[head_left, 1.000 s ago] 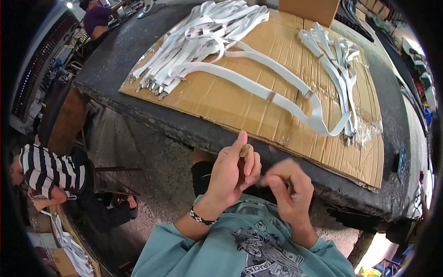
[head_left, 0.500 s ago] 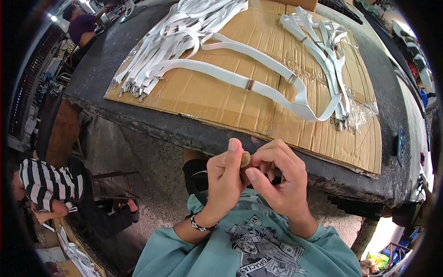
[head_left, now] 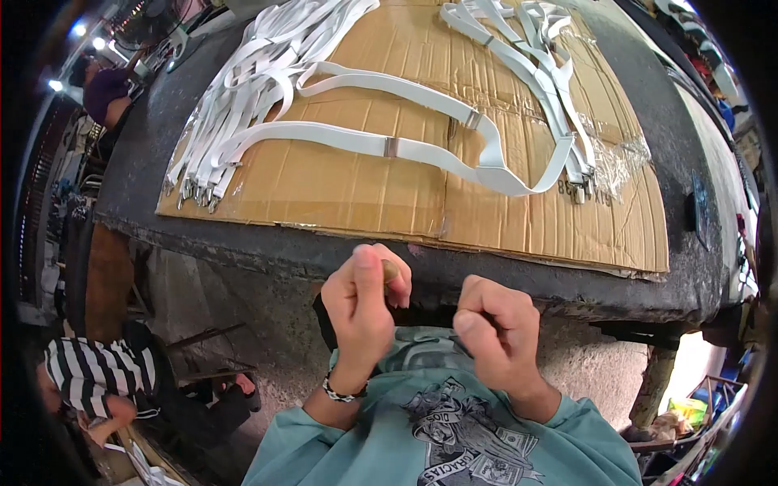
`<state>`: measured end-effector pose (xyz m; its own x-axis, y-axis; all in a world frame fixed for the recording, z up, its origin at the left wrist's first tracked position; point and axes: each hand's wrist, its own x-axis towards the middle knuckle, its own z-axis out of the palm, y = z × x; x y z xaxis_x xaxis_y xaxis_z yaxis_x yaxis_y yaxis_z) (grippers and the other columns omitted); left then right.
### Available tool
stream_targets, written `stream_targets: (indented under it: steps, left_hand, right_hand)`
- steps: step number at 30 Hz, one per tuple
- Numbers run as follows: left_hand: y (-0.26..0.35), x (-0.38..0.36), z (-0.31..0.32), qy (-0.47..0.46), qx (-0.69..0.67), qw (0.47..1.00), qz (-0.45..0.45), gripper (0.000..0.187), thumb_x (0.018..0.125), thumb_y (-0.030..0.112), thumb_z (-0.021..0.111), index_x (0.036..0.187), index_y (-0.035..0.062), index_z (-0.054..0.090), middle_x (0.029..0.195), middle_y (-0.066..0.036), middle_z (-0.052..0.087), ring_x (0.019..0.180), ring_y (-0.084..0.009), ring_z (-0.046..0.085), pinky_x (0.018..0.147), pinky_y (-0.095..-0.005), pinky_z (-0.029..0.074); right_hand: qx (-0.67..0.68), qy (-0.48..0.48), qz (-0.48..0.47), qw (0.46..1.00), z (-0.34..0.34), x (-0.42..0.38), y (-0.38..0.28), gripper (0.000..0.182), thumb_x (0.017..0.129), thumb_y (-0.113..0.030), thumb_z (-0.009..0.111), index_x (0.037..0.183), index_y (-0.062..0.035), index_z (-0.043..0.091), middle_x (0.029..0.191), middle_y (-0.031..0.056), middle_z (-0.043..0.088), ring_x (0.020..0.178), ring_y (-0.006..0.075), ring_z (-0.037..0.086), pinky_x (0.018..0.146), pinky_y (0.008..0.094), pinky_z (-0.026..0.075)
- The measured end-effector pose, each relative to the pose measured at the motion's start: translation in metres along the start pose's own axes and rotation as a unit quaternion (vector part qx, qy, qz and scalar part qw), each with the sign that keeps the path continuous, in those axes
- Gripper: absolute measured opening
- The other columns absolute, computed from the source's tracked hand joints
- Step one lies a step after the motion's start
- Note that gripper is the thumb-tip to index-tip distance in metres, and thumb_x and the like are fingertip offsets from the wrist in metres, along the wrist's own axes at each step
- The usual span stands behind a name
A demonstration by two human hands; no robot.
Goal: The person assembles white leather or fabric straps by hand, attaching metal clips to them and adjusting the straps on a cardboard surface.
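Observation:
My left hand is closed on a small round brownish object, pinched between thumb and fingers; its kind is not clear. Apart from it, my right hand is curled with the thumb against the fingers, and whatever may be inside is hidden. Both hands hover above my lap, just short of the table edge. Beyond them a pair of white suspenders lies looped across a cardboard sheet. A heap of white suspenders with metal clips covers the sheet's left side, and a smaller bundle rests on its right.
The dark table has a worn front edge close to my hands. A flat dark object lies at its right. On the left sits a person in a striped shirt; another person is at the far left.
My hands have moved apart, the left one leftward with the round object still in it. The right hand's fingers have curled in more. The view has shifted slightly.

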<state>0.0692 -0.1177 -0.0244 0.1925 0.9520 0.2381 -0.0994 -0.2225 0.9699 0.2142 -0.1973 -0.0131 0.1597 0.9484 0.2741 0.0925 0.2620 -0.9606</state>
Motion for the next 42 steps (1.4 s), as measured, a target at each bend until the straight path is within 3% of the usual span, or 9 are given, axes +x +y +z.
stream_targets:
  steps: [3, 9, 11, 14, 20, 26, 32, 36, 42]
  left_hand:
    - [-0.001, 0.006, -0.011, -0.069, -0.101, 0.991, -0.062, 0.067, 0.115, 0.043, 0.026, 0.067, 0.0028, 0.049, 0.061, -0.015, 0.056, 0.049, -0.0155, 0.047, 0.043, -0.0270, 0.037]
    - [-0.005, 0.003, -0.007, -0.114, -0.141, 0.983, 0.018, 0.059, 0.114, 0.035, 0.035, 0.072, -0.0015, 0.053, 0.065, -0.013, 0.058, 0.055, -0.0148, 0.050, 0.049, -0.0271, 0.038]
    - [-0.006, 0.003, -0.007, -0.119, -0.133, 0.982, 0.055, 0.054, 0.114, 0.031, 0.040, 0.076, -0.0042, 0.055, 0.069, -0.011, 0.060, 0.060, -0.0150, 0.053, 0.053, -0.0281, 0.039]
    - [-0.011, 0.005, -0.007, -0.121, -0.090, 0.983, 0.106, 0.053, 0.113, 0.032, 0.043, 0.078, -0.0046, 0.056, 0.069, -0.012, 0.059, 0.063, -0.0177, 0.054, 0.057, -0.0306, 0.041]
    - [-0.011, 0.005, -0.014, -0.191, 0.001, 0.977, 0.099, 0.044, 0.109, 0.033, 0.051, 0.089, -0.0051, 0.060, 0.082, -0.016, 0.061, 0.070, -0.0250, 0.056, 0.065, -0.0352, 0.044]
    - [0.000, 0.011, -0.016, -0.240, 0.042, 0.967, 0.073, 0.021, 0.104, 0.016, 0.059, 0.107, -0.0049, 0.062, 0.096, -0.016, 0.062, 0.078, -0.0288, 0.060, 0.072, -0.0351, 0.050]
    - [0.008, 0.005, -0.011, -0.274, 0.053, 0.954, 0.109, 0.013, 0.102, 0.005, 0.059, 0.109, -0.0043, 0.062, 0.097, -0.016, 0.063, 0.080, -0.0270, 0.062, 0.072, -0.0331, 0.052]
    - [0.006, 0.003, -0.014, -0.271, 0.041, 0.958, 0.087, 0.014, 0.102, 0.007, 0.059, 0.111, -0.0040, 0.062, 0.098, -0.016, 0.063, 0.080, -0.0257, 0.063, 0.072, -0.0323, 0.052]
    - [0.007, 0.000, -0.010, -0.272, 0.019, 0.960, 0.058, 0.014, 0.102, 0.007, 0.059, 0.110, -0.0040, 0.062, 0.099, -0.016, 0.064, 0.079, -0.0248, 0.063, 0.072, -0.0321, 0.052]
  right_hand:
    - [-0.037, 0.001, -0.009, 0.999, -0.005, 0.002, 0.003, 0.021, 0.094, -0.001, 0.065, 0.077, 0.0017, 0.053, 0.065, 0.0057, 0.045, 0.053, 0.0158, 0.039, 0.050, 0.0315, 0.031]
    - [-0.001, 0.056, -0.069, 0.996, 0.011, 0.022, 0.002, 0.004, 0.092, -0.001, 0.069, 0.093, 0.0000, 0.065, 0.080, 0.0077, 0.058, 0.065, 0.0162, 0.052, 0.060, 0.0280, 0.042]
    - [0.020, 0.089, -0.030, 0.995, 0.019, 0.027, -0.010, 0.011, 0.090, -0.001, 0.070, 0.100, -0.0009, 0.069, 0.088, 0.0075, 0.062, 0.070, 0.0155, 0.055, 0.063, 0.0275, 0.045]
    - [0.012, 0.009, -0.034, 0.999, 0.006, 0.028, -0.005, 0.020, 0.086, 0.000, 0.073, 0.106, -0.0017, 0.071, 0.092, 0.0061, 0.063, 0.071, 0.0134, 0.056, 0.062, 0.0272, 0.045]
    - [-0.036, 0.013, -0.065, 0.997, 0.004, 0.029, 0.002, 0.017, 0.085, 0.001, 0.075, 0.100, -0.0017, 0.070, 0.090, 0.0068, 0.063, 0.070, 0.0108, 0.056, 0.059, 0.0244, 0.044]
    - [-0.017, 0.040, -0.070, 0.997, -0.005, 0.025, 0.013, 0.010, 0.088, 0.004, 0.071, 0.097, 0.0019, 0.067, 0.088, 0.0073, 0.062, 0.067, 0.0102, 0.056, 0.059, 0.0240, 0.045]
    - [0.341, 0.036, 0.096, 0.934, -0.008, 0.018, 0.018, 0.012, 0.102, -0.005, 0.057, 0.093, 0.0032, 0.060, 0.085, 0.0067, 0.059, 0.062, 0.0094, 0.053, 0.056, 0.0248, 0.044]
    - [0.365, 0.039, 0.037, 0.929, -0.011, 0.016, 0.025, 0.019, 0.105, -0.010, 0.053, 0.089, 0.0006, 0.054, 0.083, 0.0057, 0.055, 0.059, 0.0064, 0.045, 0.051, 0.0238, 0.036]
    - [0.168, 0.026, 0.010, 0.985, -0.021, 0.010, 0.027, 0.014, 0.101, -0.007, 0.061, 0.088, -0.0003, 0.058, 0.085, 0.0025, 0.055, 0.064, 0.0065, 0.044, 0.055, 0.0227, 0.034]
